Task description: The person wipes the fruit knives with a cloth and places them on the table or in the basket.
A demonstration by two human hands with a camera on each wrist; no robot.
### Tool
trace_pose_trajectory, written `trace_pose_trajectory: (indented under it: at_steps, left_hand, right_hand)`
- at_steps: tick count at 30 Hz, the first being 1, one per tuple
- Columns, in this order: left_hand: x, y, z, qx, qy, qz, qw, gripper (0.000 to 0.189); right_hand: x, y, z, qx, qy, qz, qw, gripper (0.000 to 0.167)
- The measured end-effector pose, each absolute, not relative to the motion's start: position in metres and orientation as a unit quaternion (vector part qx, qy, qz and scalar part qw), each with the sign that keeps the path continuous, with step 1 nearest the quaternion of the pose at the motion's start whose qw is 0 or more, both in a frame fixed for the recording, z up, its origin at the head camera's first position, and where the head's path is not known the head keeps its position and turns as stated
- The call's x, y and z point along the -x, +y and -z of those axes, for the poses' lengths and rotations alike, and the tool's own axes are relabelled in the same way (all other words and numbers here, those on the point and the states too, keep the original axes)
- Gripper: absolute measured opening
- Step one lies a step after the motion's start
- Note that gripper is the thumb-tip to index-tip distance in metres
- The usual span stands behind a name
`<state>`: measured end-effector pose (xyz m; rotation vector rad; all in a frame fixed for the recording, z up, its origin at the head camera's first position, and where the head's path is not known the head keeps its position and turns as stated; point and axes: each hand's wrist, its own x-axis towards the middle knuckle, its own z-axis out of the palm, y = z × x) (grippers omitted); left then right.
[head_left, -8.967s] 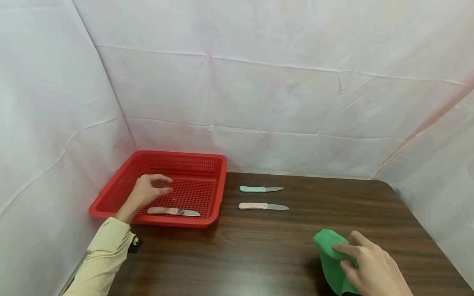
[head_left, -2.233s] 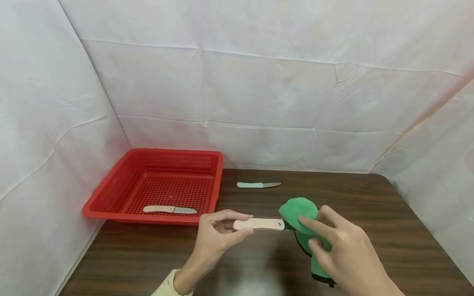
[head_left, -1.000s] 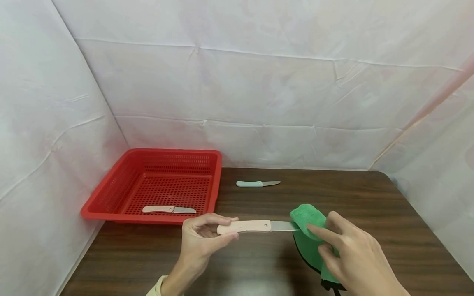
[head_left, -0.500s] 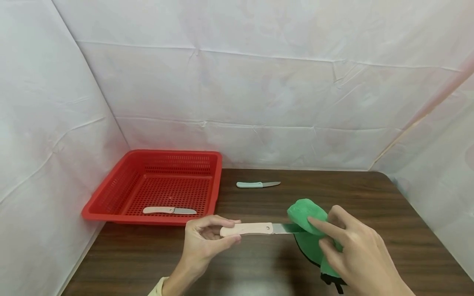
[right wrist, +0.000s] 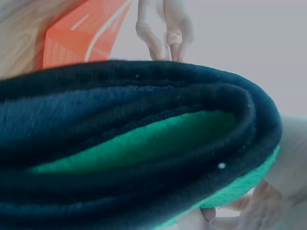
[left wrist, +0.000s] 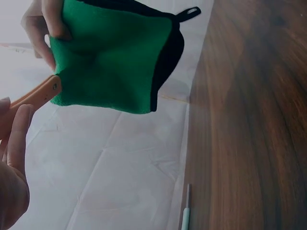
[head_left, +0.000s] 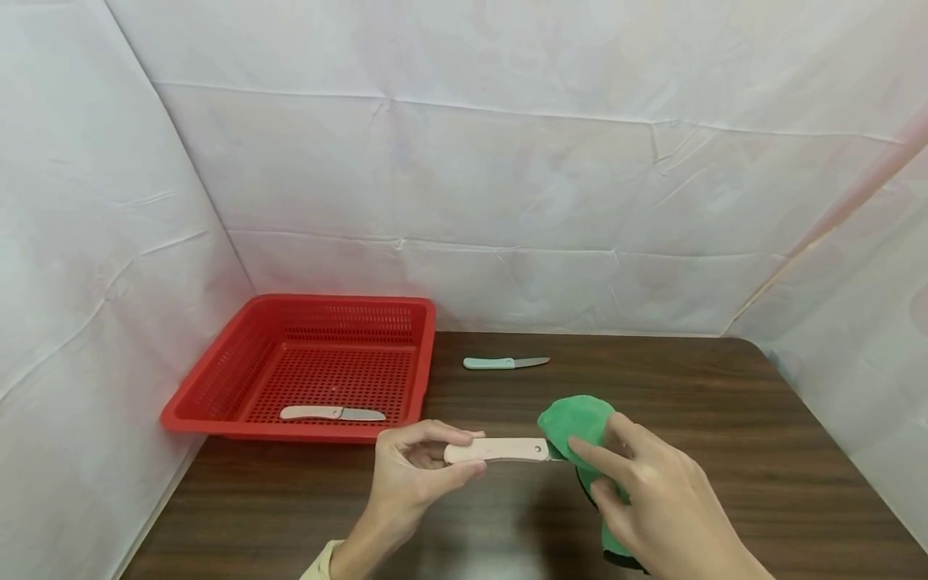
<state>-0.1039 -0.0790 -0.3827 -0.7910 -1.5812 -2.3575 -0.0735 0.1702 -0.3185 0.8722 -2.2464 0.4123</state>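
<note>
In the head view my left hand [head_left: 406, 483] pinches the pale pink handle of a folding knife [head_left: 500, 449] between thumb and fingers, above the table. The knife lies level, its blade pointing right. My right hand [head_left: 660, 491] pinches a folded green cloth [head_left: 576, 423] around the blade, close up to the handle, so only a sliver of metal shows. In the left wrist view the cloth [left wrist: 112, 57] hangs down, with black edging and a small loop. Its folded black-edged layers [right wrist: 144, 143] fill much of the right wrist view.
A red plastic basket [head_left: 428, 354] stands at the back left, against the white sheeting [head_left: 507, 177]. Inside it lies another pink-handled knife [head_left: 312, 412]. A mint-handled knife [head_left: 489, 363] rests on the dark wooden table [head_left: 689, 379], right of the basket.
Since 9 seconds ago, the pink knife has left the table for my left hand. Over the last second the cloth has slid left along the blade to the handle, covering most of it.
</note>
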Motion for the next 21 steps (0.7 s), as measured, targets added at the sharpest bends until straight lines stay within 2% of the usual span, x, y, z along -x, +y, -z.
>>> trace_pose_trajectory:
  at_steps: [3, 12, 21]
  left_hand:
    - [0.103, -0.079, 0.383, 0.256, -0.532, 0.801, 0.098, 0.025]
    - [0.102, -0.087, 0.387, 0.268, -0.503, 0.814, 0.112, 0.028]
    - [0.101, -0.1, 0.391, 0.275, -0.495, 0.818, 0.101, 0.03]
  right_hand:
    - [0.073, 0.169, 0.322, -0.347, -0.863, -0.148, 0.336, 0.033]
    - [0.072, 0.178, 0.326, -0.333, -0.877, -0.142, 0.317, 0.037]
    - [0.072, 0.189, 0.332, -0.322, -0.879, -0.155, 0.314, 0.04]
